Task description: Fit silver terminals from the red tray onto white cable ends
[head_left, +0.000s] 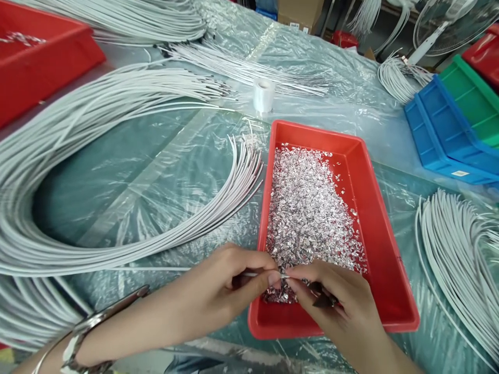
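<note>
My left hand (pixel 237 283) pinches a thin white cable (pixel 167 269) close to its end, thumb against forefinger. Just to the right, thumb and forefinger of my right hand (pixel 343 298) close on the cable's tip. A dark pointed tool (pixel 325 298) is tucked in the right palm; its kind is mostly hidden. Both hands are over the near end of a red tray (pixel 384 249), which holds a heap of small silvery foil scraps (pixel 312 208). To the left curves a large bundle of white cables (pixel 156 252), its ends beside the tray.
Behind the tray stands a roll of clear tape (pixel 263 96). Another red tray (pixel 47 67) is at the far left. Blue bins (pixel 448 130) and a green bin (pixel 473 98) stand at the right, above a coiled cable bundle (pixel 460 259). Plastic film covers the table.
</note>
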A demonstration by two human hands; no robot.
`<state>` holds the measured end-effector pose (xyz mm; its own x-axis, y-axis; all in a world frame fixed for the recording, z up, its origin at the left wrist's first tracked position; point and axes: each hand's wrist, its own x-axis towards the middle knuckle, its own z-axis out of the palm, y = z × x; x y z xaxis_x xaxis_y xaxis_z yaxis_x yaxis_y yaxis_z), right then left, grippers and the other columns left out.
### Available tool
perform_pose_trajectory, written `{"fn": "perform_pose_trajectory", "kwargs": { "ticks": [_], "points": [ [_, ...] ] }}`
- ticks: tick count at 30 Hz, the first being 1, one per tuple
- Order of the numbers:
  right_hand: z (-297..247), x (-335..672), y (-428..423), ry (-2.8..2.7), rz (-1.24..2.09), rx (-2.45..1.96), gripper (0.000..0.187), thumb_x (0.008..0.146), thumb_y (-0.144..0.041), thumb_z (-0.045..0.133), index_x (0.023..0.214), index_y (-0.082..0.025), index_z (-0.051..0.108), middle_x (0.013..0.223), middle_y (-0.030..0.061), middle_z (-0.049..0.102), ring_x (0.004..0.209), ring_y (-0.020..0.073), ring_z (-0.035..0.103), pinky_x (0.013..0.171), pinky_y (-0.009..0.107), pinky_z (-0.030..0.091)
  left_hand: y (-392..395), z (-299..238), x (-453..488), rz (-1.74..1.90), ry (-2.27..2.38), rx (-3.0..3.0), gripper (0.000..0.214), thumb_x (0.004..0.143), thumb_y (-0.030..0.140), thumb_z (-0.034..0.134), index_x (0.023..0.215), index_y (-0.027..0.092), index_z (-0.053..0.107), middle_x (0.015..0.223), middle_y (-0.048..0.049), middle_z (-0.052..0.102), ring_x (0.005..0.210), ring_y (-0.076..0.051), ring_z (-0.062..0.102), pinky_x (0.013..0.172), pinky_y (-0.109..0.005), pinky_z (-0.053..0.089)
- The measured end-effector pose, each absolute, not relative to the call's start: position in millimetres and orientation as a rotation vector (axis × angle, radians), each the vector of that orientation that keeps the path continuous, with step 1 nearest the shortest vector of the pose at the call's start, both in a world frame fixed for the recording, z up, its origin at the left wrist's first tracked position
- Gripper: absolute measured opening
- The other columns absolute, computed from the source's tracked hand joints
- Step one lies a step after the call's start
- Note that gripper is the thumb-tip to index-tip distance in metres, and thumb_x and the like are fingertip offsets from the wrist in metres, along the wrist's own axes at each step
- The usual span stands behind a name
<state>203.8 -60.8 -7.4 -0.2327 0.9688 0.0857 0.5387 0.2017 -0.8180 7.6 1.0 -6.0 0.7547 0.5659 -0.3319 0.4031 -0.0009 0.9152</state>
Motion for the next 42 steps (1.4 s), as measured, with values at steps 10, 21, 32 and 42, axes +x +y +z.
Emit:
{"fn": "perform_pose_trajectory", "kwargs": {
  "ticks": [10,21,32,42],
  "points": [
    [-5.3,205.9,-61.1,-1.983,0.924,-1.414,0.013,0.084,-0.011,0.055,0.089,-0.023,0.058,0.071,-0.0003,0.065,0.06,0.0128,0.059,0.052,0.026,0.045,-1.0,-9.2,8.1,0.174,0.778,1.805,0.031,0.097,0.032,0.039,0.08,0.018,0.06,0.063,0.003,0.053,0.055,-0.009,0.042,0.047,-0.021,0.027],
    [1.3,201.8,-54.8,-1.799,1.17,-1.428,0.015,0.078,-0.008,0.054,0.071,-0.021,0.054,0.057,-0.0068,0.047,0.047,0.0075,0.041,0.045,0.02,0.033,-1.6,-6.7,4.1,0.236,0.693,1.977,0.028,0.098,0.028,0.04,0.092,0.019,0.066,0.071,-0.002,0.065,0.064,-0.014,0.06,0.058,-0.021,0.04],
    [4.2,199.9,-50.7,-1.408,1.689,-1.539,0.017,0.081,-0.015,0.052,0.065,-0.02,0.053,0.055,-0.0074,0.034,0.049,0.0081,0.029,0.043,0.021,0.025,2.0,-3.6,1.6,0.111,0.584,1.96,0.027,0.099,0.025,0.036,0.086,0.02,0.059,0.077,-0.0001,0.063,0.066,-0.014,0.057,0.059,-0.023,0.037],
    [4.3,202.8,-52.6,-1.308,1.868,-1.487,0.018,0.088,-0.023,0.051,0.07,-0.021,0.052,0.06,-0.0064,0.038,0.054,0.0094,0.031,0.048,0.022,0.026,1.3,-6.8,-0.2,0.18,0.576,1.96,0.014,0.097,0.021,0.046,0.091,0.023,0.058,0.083,0.0047,0.066,0.072,-0.01,0.06,0.065,-0.019,0.039]
  ]
}}
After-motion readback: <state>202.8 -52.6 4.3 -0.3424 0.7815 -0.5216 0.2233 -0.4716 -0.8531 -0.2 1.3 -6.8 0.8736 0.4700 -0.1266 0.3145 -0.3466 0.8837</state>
